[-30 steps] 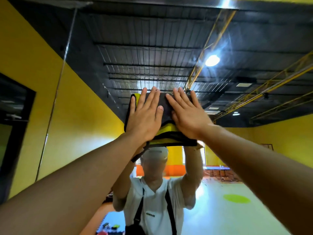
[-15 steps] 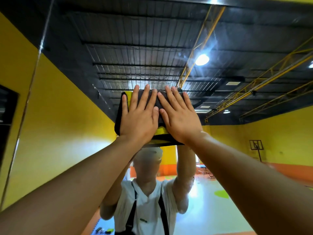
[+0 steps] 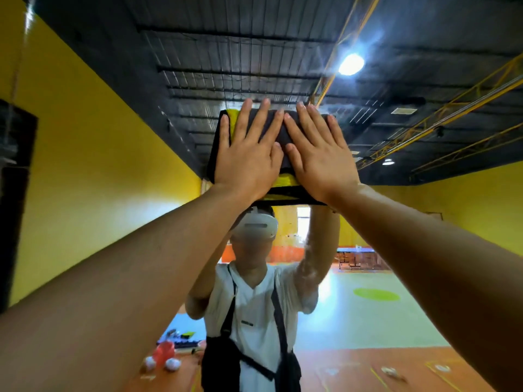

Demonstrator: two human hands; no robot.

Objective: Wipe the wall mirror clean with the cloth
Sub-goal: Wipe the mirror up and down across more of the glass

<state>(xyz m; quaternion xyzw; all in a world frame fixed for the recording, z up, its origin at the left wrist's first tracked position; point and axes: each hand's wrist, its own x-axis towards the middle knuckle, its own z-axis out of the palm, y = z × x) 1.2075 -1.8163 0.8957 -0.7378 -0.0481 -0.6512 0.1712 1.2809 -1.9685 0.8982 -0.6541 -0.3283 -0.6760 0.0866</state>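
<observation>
The wall mirror [image 3: 396, 278] fills nearly the whole view and reflects a hall and a person with raised arms. A folded dark grey cloth [image 3: 283, 131] with yellow edging lies flat against the glass, high up at the centre. My left hand [image 3: 249, 154] presses on its left half with straight, spread fingers. My right hand [image 3: 319, 154] presses on its right half the same way, thumbs nearly touching. The cloth's middle is hidden under my palms.
A vertical mirror seam [image 3: 17, 66] runs down the far left, with a dark frame [image 3: 14, 193] beside it. The reflection shows a black ceiling, a bright lamp [image 3: 351, 64], yellow walls and a green and orange floor.
Both hands and the cloth have slid to the right across the glass, staying flat and side by side. The view has swung with them; the left seam sits further left.
</observation>
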